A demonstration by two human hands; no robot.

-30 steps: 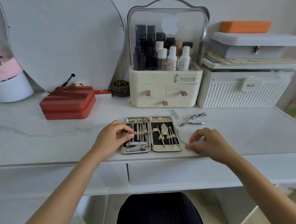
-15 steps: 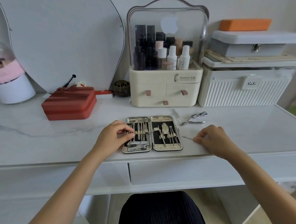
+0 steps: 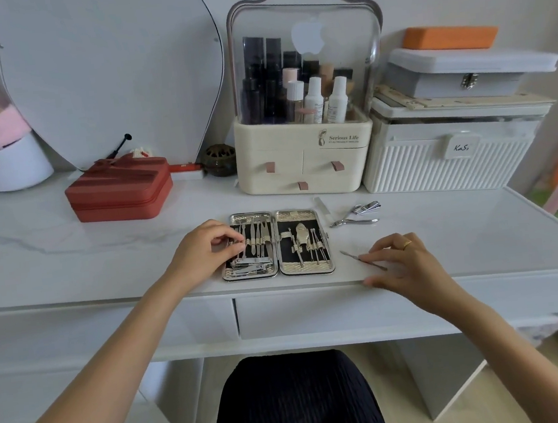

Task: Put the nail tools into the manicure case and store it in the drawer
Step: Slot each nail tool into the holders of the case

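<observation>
Manicure case (image 3: 275, 243): lies open flat on the white desk top (image 3: 68, 254), near the front edge, both halves facing up. Left half carries a row of slim metal tools in loops, with clippers along its lower end; right half carries several more tools on black lining.

Left hand (image 3: 202, 250): rests on the left half of the case, fingers curled, fingertips pinching a tool seated there.

Right hand (image 3: 401, 260): just right of the case at the desk's front edge, fingers narrowly closed, pinching a thin metal nail tool (image 3: 362, 259) whose tip points toward the case; a ring shows on 1 finger.

Loose items: nail clipper (image 3: 367, 207) and cuticle nipper (image 3: 354, 221), lying close together on the desk behind the right hand, apart from the case.

Drawers: 2 fronts under the desk top; the right drawer (image 3: 349, 307) is closed, directly below the case.

Background: red zip box (image 3: 120, 190), cream cosmetic organiser (image 3: 306, 153) with bottles, white ribbed box (image 3: 447, 159).
</observation>
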